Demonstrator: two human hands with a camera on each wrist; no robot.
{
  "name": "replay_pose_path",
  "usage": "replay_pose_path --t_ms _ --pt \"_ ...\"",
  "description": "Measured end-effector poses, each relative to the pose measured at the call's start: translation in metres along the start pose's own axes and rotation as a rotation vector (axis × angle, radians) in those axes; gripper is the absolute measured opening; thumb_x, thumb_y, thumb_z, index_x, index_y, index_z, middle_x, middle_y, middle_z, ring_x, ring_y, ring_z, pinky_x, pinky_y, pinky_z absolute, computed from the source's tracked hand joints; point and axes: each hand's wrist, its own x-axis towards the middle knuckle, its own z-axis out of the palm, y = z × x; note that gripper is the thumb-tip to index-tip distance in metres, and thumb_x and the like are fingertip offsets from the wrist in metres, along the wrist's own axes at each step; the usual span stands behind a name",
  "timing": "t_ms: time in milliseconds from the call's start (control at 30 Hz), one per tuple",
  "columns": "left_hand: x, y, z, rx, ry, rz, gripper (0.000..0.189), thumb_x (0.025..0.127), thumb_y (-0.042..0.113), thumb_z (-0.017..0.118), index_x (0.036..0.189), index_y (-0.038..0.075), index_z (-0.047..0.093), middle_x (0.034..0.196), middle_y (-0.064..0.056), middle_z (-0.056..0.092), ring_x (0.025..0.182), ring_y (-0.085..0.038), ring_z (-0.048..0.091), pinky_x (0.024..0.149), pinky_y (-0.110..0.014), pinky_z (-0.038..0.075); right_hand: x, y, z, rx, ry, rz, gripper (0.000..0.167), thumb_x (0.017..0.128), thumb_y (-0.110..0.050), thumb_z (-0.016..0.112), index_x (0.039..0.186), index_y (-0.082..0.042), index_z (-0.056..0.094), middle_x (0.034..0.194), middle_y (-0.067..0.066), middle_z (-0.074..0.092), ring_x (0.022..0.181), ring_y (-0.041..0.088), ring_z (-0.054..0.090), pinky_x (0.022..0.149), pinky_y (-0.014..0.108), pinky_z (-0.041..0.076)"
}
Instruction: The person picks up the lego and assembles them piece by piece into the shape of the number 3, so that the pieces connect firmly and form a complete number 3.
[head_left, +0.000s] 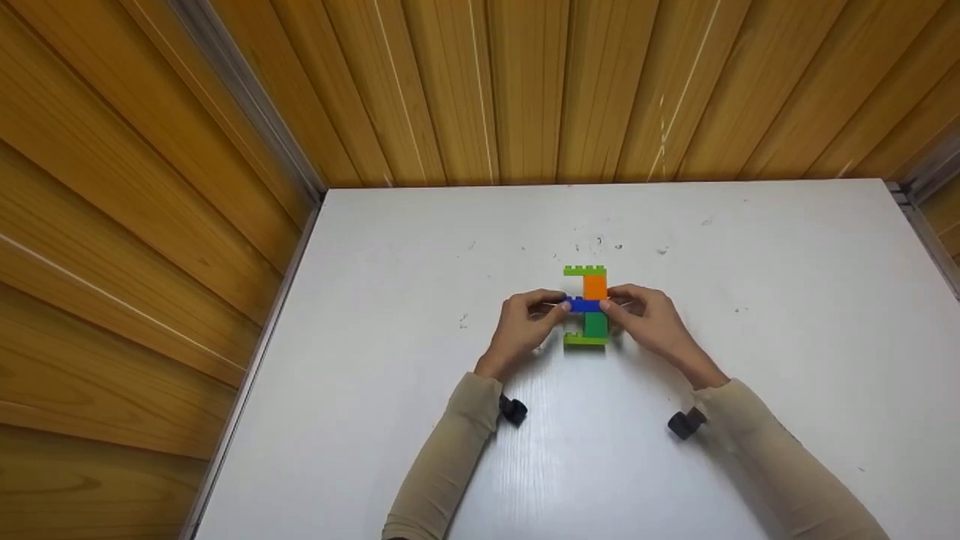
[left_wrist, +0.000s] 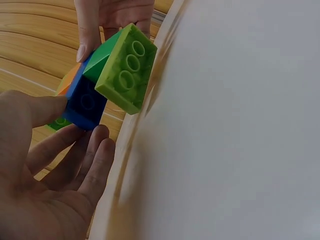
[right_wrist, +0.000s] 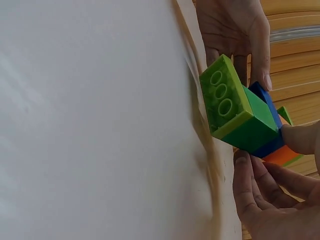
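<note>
Between both hands is one joined stack of toy building bricks. From the far end it runs: a lime brick (head_left: 585,271), an orange brick (head_left: 595,287), a blue brick (head_left: 583,305), a green brick (head_left: 596,325) and another lime brick (head_left: 585,340). My left hand (head_left: 528,324) pinches the left end of the blue brick between thumb and fingers. On the other side, my right hand (head_left: 646,318) grips the stack at the blue brick, its thumb on the near face. Both wrist views show the hollow underside of the near lime brick (left_wrist: 127,70), with round tubes inside.
Beneath the hands spreads a white table (head_left: 390,300) with small dark marks. Wood-look panels (head_left: 525,90) rise behind it and along the left. A small black device (head_left: 514,410) sits at the left wrist and another black device (head_left: 685,424) at the right.
</note>
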Motion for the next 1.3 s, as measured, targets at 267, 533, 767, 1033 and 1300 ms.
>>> replay_pose_path --t_ms 267,533,767,1033,1300 --pt "0.0006 0.002 0.0017 0.071 0.029 -0.05 0.032 0.103 0.032 0.074 0.127 0.012 0.079 0.12 -0.002 0.079 0.102 -0.01 0.073 0.099 -0.028 0.059 0.0027 0.0014 0.003 -0.007 -0.003 0.013 0.058 0.107 -0.043 0.066 0.141 0.003 0.065 0.134 0.024 0.071 0.114 0.036 0.074 0.091 0.027 0.06" --pt "0.0025 0.0002 0.0027 0.101 0.044 -0.073 0.03 0.103 0.029 0.074 0.125 0.011 0.08 0.122 -0.004 0.079 0.099 -0.009 0.074 0.093 -0.026 0.061 0.0063 -0.0012 0.0051 -0.005 -0.032 0.048 0.055 0.107 -0.039 0.066 0.143 0.003 0.064 0.14 0.024 0.067 0.12 0.037 0.072 0.095 0.036 0.062" --pt "0.0039 0.0018 0.0049 0.151 0.012 -0.103 0.03 0.104 0.03 0.074 0.126 0.013 0.08 0.117 0.0 0.08 0.1 -0.007 0.069 0.097 -0.029 0.059 0.0061 0.0003 0.0051 -0.025 -0.029 0.062 0.055 0.108 -0.038 0.066 0.143 0.004 0.064 0.142 0.024 0.067 0.123 0.038 0.07 0.107 0.053 0.058" --pt "0.0073 0.0015 0.0072 0.184 0.007 -0.104 0.028 0.104 0.03 0.073 0.126 0.015 0.081 0.12 0.0 0.08 0.111 -0.01 0.07 0.104 -0.032 0.058 0.0053 0.003 0.0062 -0.017 -0.03 0.05 0.052 0.108 -0.036 0.065 0.14 0.006 0.065 0.134 0.026 0.071 0.106 0.031 0.075 0.086 0.03 0.063" --pt "0.0097 0.0012 0.0081 0.18 0.008 -0.12 0.026 0.103 0.029 0.074 0.124 0.015 0.082 0.116 0.001 0.081 0.107 -0.009 0.071 0.101 -0.03 0.058 0.0056 0.006 0.0069 -0.008 -0.035 0.045 0.05 0.109 -0.034 0.065 0.14 0.006 0.065 0.133 0.026 0.072 0.112 0.032 0.075 0.085 0.026 0.063"
